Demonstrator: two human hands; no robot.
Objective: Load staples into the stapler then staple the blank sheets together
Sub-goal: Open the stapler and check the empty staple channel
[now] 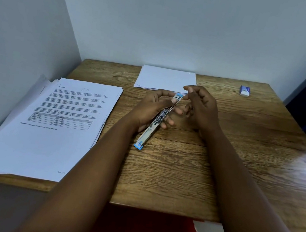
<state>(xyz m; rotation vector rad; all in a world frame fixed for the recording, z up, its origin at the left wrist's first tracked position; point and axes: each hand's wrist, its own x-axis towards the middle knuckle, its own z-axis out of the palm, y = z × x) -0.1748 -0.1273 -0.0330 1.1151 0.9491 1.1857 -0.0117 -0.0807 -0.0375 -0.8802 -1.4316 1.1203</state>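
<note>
Blue-tipped and opened out flat, the stapler [157, 121] lies in my left hand [154, 110] above the wooden desk [180, 169], my fingers curled under its metal body and my thumb pressed on top near the far end. Its long axis runs on a diagonal, near end low and toward my left side, far end up and toward my right, where my right hand [199, 107] waits just beside the tip. That hand's fingers are loosely curled, forefinger and thumb drawn close together at the stapler's far end; whether they pinch a strip of staples is too small to tell.

The staple box [244, 90] sits well apart at the desk's far right corner, nearer my right arm. The blank sheets [165, 79] lie just beyond both hands against the back wall, squared up and untouched. A stack of printed pages [54, 121] fans out at my left.

By my reading, loading is in hand and stapling is not yet begun; the next move turns on lining staples up with that slanted channel, and my right hand is the one placed to feed it.
</note>
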